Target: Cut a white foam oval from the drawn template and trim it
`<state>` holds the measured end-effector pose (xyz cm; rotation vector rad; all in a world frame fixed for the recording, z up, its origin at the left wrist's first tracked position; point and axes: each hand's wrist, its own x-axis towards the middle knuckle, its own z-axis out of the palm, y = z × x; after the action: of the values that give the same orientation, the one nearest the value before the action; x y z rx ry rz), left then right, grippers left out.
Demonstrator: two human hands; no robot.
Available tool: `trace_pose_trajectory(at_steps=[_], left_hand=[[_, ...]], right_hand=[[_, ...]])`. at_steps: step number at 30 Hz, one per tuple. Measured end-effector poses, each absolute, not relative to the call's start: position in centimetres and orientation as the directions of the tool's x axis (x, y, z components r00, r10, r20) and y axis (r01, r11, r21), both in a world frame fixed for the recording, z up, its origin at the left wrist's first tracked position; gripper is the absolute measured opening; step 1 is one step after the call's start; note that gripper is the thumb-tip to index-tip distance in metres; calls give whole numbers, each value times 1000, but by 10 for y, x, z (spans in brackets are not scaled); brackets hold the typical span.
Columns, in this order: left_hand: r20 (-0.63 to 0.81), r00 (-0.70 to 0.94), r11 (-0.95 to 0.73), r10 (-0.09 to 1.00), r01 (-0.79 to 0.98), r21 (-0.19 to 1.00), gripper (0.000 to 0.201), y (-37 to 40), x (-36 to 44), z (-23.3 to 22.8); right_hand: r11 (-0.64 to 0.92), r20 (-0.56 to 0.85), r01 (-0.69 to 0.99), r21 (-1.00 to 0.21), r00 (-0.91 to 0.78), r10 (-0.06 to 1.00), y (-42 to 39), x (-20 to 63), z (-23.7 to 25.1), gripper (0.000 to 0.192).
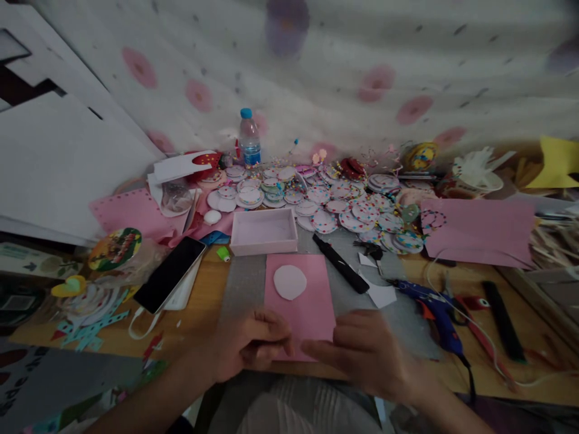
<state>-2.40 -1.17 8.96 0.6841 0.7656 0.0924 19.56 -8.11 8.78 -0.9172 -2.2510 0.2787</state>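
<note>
A pink card (316, 301) lies flat on the grey mat at the table's front. On its upper part rests a white paper disc (290, 282), roughly round. My left hand (260, 339) hovers over the card's lower left, fingers curled in. Across from it, my right hand (362, 349) is at the lower right edge, its fingers folded and one digit pointing left. Both hands are slightly blurred, and whatever may be between their fingers cannot be made out. The disc touches neither hand.
Behind the card stands a white open box (264, 232). Many decorated paper discs (325, 220) pile up at the back, near a water bottle (249, 138). A black pen-like tool (340, 263) and blue glue gun (429, 310) lie right; a phone (170, 274) lies left.
</note>
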Motion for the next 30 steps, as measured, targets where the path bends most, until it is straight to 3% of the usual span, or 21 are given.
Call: trace_pose_trajectory(at_steps=[3,6,10,12,13,14,16,18,20,25,30], left_hand=[[-597,763,790,247,199,580,32,-13,-27,91],[-570,723,671,390,201,714,34,-16,-28,95],[-374,631,252,680,277,927,30,-15,-35,104],[-151,582,-100,799,377,921,26,-13,-41,109],[6,583,-305,813,417,856,25,-12,-44,112],[176,606,-512,776,443,736,26,-11,-46,113],[439,697,-822,566,439,363,32,-10,-48,116],[492,803,-924,337,383,8,34,-10,-46,117],[455,870,-935,192,303,-184,32,-9,-40,117],[395,919,-935,7,146,-323,30,-5,-31,116],[334,942,-935,-18,103,-340,29,-6,-32,112]], right_hand=[[791,471,596,-140,-663,582,-83,199,100,20],[794,432,603,-76,-698,572,-81,202,104,26],[710,463,668,-223,-569,680,-80,211,104,36],[611,540,690,-389,-367,758,-85,212,104,40],[543,557,672,-504,-228,799,-89,210,104,39],[461,531,619,-636,-83,843,-93,207,103,35],[245,315,401,-883,116,942,-100,197,98,22],[6,17,113,-994,95,995,-101,184,91,18],[-158,-163,-162,-974,22,986,-97,171,83,28],[-368,-431,-586,-722,-36,902,-82,155,73,32],[-469,-550,-691,-550,-124,826,-76,156,66,27]])
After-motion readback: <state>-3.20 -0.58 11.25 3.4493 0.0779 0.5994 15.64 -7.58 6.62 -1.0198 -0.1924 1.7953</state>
